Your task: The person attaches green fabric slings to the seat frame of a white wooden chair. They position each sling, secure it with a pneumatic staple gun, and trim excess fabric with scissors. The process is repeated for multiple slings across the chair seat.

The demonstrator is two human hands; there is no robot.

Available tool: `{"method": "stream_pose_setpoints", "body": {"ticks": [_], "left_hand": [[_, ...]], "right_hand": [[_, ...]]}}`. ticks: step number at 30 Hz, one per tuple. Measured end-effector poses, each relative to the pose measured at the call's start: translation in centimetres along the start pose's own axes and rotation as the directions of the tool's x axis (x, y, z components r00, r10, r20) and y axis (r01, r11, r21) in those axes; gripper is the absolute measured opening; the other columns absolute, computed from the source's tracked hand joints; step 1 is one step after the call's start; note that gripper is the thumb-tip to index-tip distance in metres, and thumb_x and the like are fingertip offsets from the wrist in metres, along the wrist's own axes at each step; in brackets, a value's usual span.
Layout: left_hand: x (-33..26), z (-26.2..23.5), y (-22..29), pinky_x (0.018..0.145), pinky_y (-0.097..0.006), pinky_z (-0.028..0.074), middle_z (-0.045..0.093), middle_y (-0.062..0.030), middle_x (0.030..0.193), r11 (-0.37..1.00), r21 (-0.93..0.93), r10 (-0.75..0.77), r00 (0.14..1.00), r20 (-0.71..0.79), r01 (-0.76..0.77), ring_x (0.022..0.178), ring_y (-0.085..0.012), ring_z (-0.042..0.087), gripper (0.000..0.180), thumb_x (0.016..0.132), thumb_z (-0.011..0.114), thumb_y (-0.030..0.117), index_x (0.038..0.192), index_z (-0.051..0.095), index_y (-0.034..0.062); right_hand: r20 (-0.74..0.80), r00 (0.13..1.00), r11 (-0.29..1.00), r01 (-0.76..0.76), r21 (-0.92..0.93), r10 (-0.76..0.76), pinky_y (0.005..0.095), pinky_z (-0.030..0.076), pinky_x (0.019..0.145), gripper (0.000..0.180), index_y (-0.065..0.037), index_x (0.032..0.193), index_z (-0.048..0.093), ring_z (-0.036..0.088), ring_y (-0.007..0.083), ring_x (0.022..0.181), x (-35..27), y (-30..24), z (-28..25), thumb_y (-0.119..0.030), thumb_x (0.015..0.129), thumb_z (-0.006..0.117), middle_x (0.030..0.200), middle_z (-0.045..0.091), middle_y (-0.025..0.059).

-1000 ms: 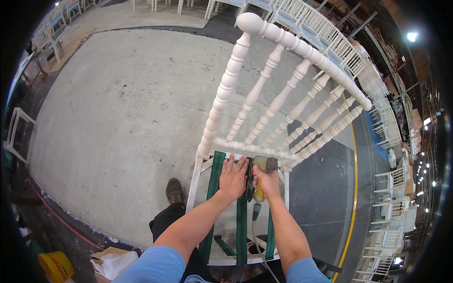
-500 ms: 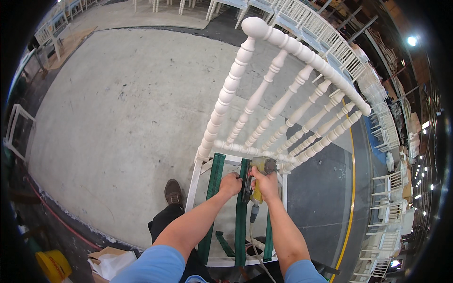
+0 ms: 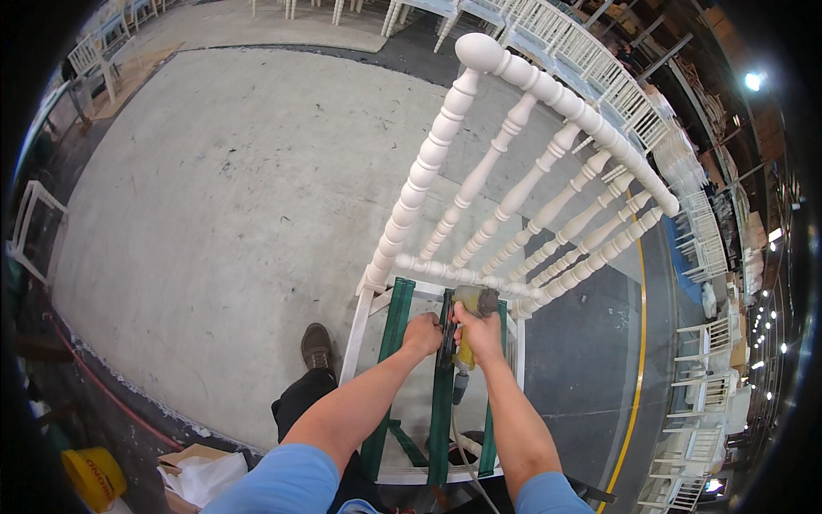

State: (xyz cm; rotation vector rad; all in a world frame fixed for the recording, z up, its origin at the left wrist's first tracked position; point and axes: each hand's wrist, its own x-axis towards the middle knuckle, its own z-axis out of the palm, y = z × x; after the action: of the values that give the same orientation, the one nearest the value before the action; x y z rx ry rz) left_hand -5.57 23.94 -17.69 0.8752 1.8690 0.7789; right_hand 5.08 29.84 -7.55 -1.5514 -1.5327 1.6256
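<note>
A white wooden chair frame (image 3: 354, 338) with a turned-spindle back (image 3: 416, 184) is in front of me. Green webbing straps run front to back over its open seat: a left strap (image 3: 390, 343), a middle strap (image 3: 439, 428) and a right strap (image 3: 488, 437). My right hand (image 3: 481, 334) grips a yellow and black air stapler (image 3: 466, 355), its black side over the middle strap near the chair back. My left hand (image 3: 421, 334) is closed at that strap's left edge, beside the stapler; whatever its fingertips pinch is hidden. A loose green piece (image 3: 406, 444) hangs between the left and middle straps.
An air hose (image 3: 469, 467) trails from the stapler toward me. My shoe (image 3: 317, 345) stands left of the chair. At lower left are a yellow bucket (image 3: 92, 480) and a cardboard box (image 3: 180, 458) with white wrapping. Rows of white chairs (image 3: 591, 81) line the back and right.
The view has shifted slightly, so the chair sits a little farther right in the picture. Both hands and the stapler stay at about the same place on the middle strap.
</note>
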Motion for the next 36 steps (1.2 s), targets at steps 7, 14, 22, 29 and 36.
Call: {"method": "stream_pose_setpoints", "body": {"ticks": [7,14,22,29,36], "left_hand": [[0.2,0.1,-0.2,0.095,-0.048,0.057,0.076,-0.023,0.114,1.0,-0.007,0.017,1.0,-0.004,-0.017,0.11,-0.0404,0.073,0.028,0.094,0.07,0.025,0.114,0.076,0.0063],[0.1,0.2,-0.2,0.094,-0.047,0.058,0.076,-0.0221,0.114,0.997,-0.064,-0.046,0.998,0.033,0.048,0.11,-0.0388,0.073,0.03,0.093,0.075,0.028,0.113,0.075,0.0058],[0.2,0.0,-0.2,0.094,-0.047,0.057,0.077,-0.0211,0.115,0.997,-0.069,-0.031,0.999,0.035,0.033,0.109,-0.0394,0.073,0.033,0.093,0.075,0.029,0.117,0.075,0.0057],[-0.3,0.2,0.1,0.088,-0.044,0.059,0.076,-0.0219,0.106,0.948,-0.286,-0.102,0.986,0.131,0.137,0.102,-0.0357,0.075,0.029,0.093,0.075,0.025,0.109,0.075,-0.0003],[-2.6,0.6,-0.2,0.085,-0.049,0.061,0.075,-0.0111,0.121,0.627,-0.675,0.055,0.842,0.537,0.389,0.098,-0.0294,0.074,0.032,0.105,0.066,0.025,0.131,0.062,0.006]], "right_hand": [[-0.03,0.999,1.0,-0.021,0.004,0.021,0.0301,0.048,0.046,0.025,-0.003,0.1,0.072,0.06,0.0143,0.051,-0.2,0.1,0.0,-0.027,0.098,0.077,0.084,0.071,0.0061],[-0.014,1.0,1.0,0.001,-0.017,-0.001,0.0304,0.047,0.045,0.025,-0.002,0.1,0.073,0.06,0.0142,0.051,-0.2,-0.1,-0.4,-0.026,0.098,0.078,0.082,0.07,0.0065],[-0.12,0.992,1.0,-0.024,-0.001,0.024,0.0302,0.047,0.044,0.028,0.001,0.096,0.074,0.06,0.015,0.05,-0.3,0.1,-0.8,-0.026,0.094,0.082,0.081,0.072,0.0077],[-0.044,0.998,0.998,-0.048,0.032,0.049,0.0315,0.05,0.049,0.027,-0.003,0.108,0.071,0.062,0.0154,0.056,-2.3,-1.4,-3.2,-0.024,0.095,0.081,0.086,0.069,0.0051],[-0.142,0.989,0.999,-0.033,-0.02,0.03,0.0331,0.054,0.053,0.028,0.0,0.12,0.07,0.066,0.0163,0.061,-20.6,-6.8,-18.4,-0.014,0.097,0.079,0.092,0.07,0.006]]}}
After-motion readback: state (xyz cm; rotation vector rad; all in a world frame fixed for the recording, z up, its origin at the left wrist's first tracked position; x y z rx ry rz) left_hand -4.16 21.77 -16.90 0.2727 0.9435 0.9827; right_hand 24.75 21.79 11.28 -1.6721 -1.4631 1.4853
